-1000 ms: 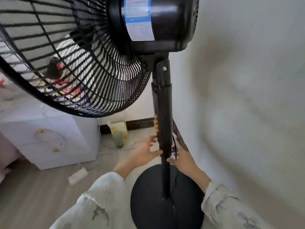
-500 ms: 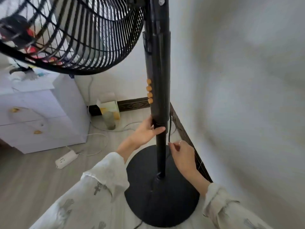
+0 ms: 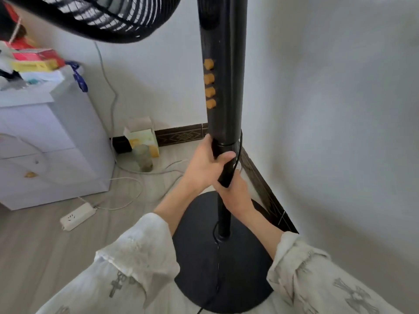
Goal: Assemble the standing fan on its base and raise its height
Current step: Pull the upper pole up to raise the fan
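Note:
The black standing fan stands upright on its round black base in the room's corner. Its thick upper column carries several orange buttons. A thinner pole runs down into the base. My left hand grips the collar just under the thick column. My right hand wraps the thin pole right below it. The fan's cage fills the top left. A black cord hangs along the pole to the base.
A white cabinet with boxes on top stands at the left. A power strip and white cables lie on the wooden floor. A small carton and a glass jar sit by the baseboard. Walls close in behind and right.
The fan head has risen out of the top of the view. My left hand closed on the collar and my right hand closed on the thin pole below it.

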Demonstrator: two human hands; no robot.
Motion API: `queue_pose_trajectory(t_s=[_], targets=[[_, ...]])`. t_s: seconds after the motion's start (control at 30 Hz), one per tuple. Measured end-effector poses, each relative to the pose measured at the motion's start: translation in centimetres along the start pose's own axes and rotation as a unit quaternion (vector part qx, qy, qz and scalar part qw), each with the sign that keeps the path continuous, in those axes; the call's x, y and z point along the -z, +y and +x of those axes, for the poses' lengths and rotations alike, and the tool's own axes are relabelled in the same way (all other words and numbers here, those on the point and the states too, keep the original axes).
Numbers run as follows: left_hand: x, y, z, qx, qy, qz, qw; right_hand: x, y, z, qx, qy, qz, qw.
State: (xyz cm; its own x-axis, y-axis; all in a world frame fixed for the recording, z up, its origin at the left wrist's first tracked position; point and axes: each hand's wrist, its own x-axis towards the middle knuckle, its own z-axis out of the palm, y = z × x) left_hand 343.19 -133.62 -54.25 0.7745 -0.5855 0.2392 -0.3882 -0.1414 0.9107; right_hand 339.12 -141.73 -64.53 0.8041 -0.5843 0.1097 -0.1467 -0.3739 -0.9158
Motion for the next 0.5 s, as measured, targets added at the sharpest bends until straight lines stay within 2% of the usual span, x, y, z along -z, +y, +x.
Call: queue_pose_trajectory(t_s=[0.13, 0.27, 0.37, 0.43, 0.5], targets=[[-0.5, -0.4, -0.6, -0.012, 0.048, 0.003, 0.999, -0.1, 0.2, 0.2, 0.010, -0.016, 0.007, 1.000], [0.3, -0.4, 0.4, 0.029, -0.019, -0.095, 0.995, -0.4, -0.3, 0.5, -0.019, -0.014, 0.102, 0.994], [0.3, -0.6, 1.3, 0.025, -0.066, -0.088, 0.994, -0.4, -0.1, 0.8, -0.033, -0.023, 0.123, 0.992], [0.2, -0.8, 1.8, 0.005, -0.069, -0.086, 0.994, -0.6, 0.1, 1.1, -0.029, -0.019, 0.118, 0.992], [-0.3, -1.0, 2.2, -0.007, -0.036, -0.091, 0.995, -1.0, 0.3, 1.4, -0.027, -0.002, 0.122, 0.992]])
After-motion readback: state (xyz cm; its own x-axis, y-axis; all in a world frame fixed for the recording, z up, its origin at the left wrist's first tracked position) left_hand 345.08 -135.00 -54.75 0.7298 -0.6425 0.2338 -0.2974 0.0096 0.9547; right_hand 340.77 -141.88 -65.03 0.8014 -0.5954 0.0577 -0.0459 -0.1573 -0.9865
